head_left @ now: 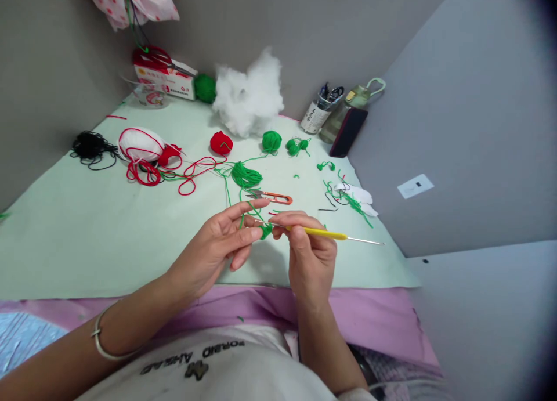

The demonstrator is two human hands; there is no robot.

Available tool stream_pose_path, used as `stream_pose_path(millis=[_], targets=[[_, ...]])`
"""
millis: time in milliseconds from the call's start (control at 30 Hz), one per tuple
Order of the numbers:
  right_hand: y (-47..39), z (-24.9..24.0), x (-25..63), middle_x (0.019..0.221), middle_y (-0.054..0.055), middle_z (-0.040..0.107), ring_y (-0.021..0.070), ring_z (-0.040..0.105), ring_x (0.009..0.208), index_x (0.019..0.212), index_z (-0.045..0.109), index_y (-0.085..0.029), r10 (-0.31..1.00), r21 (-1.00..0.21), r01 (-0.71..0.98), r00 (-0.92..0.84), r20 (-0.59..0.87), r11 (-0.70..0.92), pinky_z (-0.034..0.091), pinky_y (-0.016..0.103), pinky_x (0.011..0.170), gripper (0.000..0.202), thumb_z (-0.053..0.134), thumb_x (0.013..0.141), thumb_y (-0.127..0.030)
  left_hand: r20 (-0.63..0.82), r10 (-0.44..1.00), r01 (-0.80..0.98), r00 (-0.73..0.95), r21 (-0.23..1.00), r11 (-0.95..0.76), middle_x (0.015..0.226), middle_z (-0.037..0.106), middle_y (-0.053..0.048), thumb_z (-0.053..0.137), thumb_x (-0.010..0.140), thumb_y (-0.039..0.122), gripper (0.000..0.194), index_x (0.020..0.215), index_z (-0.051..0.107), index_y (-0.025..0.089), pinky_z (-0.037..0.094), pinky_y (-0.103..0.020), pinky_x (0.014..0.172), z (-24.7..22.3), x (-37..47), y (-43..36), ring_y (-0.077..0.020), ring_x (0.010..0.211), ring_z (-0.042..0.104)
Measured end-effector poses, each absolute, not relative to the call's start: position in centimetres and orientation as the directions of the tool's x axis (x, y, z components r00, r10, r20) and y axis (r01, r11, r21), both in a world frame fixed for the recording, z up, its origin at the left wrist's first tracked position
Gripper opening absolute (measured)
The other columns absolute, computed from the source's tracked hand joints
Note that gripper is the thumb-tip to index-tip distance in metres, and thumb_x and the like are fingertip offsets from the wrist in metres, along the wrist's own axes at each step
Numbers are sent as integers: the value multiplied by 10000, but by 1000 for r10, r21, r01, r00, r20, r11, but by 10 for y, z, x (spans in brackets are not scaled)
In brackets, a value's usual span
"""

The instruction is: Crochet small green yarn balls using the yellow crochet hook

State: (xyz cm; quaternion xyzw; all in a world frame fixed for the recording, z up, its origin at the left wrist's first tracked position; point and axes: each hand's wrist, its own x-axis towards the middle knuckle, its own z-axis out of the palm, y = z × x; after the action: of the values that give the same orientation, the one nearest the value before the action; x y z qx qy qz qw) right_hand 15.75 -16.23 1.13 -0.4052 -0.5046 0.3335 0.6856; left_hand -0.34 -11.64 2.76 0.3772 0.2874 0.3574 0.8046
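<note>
My left hand (226, 235) pinches a small green crochet piece (266, 231) between thumb and fingers, with green yarn looped over its raised index finger. In my right hand (311, 244) is a crochet hook (324, 233) with a yellow handle, gripped like a pen. The hook's left tip meets the green piece; its other metal end points right. Just beyond the fingers lie orange thread snips (278, 198) and a loose green yarn bundle (246, 175). Whether the hook tip sits inside a stitch is too small to tell.
Behind stand a red ball (221, 143), a green ball (271, 141), white stuffing (250, 93) and a white yarn ball (140, 144) with red strands. At right are yarn scraps (354, 201), a phone (348, 132), a bottle (335, 119) and a pen cup (315, 116). Grey partitions enclose the table.
</note>
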Motion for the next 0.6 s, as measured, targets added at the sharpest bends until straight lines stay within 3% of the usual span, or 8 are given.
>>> stream_pose_path(millis=[100, 200, 367, 467, 600], targets=[[-163, 10, 159, 954, 26, 759, 151, 665, 819, 1024, 816, -288, 870, -897, -44, 269, 413, 440, 540, 316, 740, 172, 644, 1018, -280, -201, 798, -356, 568, 815, 458, 627, 562, 81, 836, 861, 265, 573, 1399, 652, 189, 243, -173, 442, 28, -4, -117, -11, 419, 351], [-162, 8, 160, 922, 27, 758, 155, 663, 799, 1014, 813, -277, 862, -896, -24, 284, 419, 443, 539, 323, 733, 170, 643, 1017, -286, -196, 801, -356, 565, 819, 451, 694, 588, 72, 831, 860, 267, 487, 1323, 692, 209, 235, -184, 442, 27, -4, -118, -3, 421, 344], [-162, 8, 158, 909, 5, 751, 132, 667, 764, 997, 811, -280, 824, -890, 39, 361, 437, 455, 539, 301, 715, 155, 656, 1010, -269, -198, 768, -289, 609, 847, 447, 493, 426, 97, 752, 925, 324, 199, 1054, 760, 173, 214, -184, 455, 23, -4, -118, -33, 429, 281], [-162, 8, 157, 892, 6, 751, 129, 672, 739, 967, 806, -262, 808, -897, 104, 398, 434, 430, 548, 297, 699, 150, 662, 1006, -271, -225, 747, -272, 626, 834, 479, 445, 402, 98, 730, 925, 330, 169, 990, 739, 174, 205, -184, 454, 21, -3, -117, -45, 428, 247], [-163, 8, 160, 909, 8, 743, 124, 682, 733, 962, 798, -253, 794, -898, 58, 444, 415, 437, 547, 296, 706, 166, 643, 1018, -274, -252, 742, -301, 622, 797, 523, 451, 392, 105, 747, 889, 315, 167, 986, 713, 183, 192, -179, 445, 21, -2, -114, -50, 428, 230]])
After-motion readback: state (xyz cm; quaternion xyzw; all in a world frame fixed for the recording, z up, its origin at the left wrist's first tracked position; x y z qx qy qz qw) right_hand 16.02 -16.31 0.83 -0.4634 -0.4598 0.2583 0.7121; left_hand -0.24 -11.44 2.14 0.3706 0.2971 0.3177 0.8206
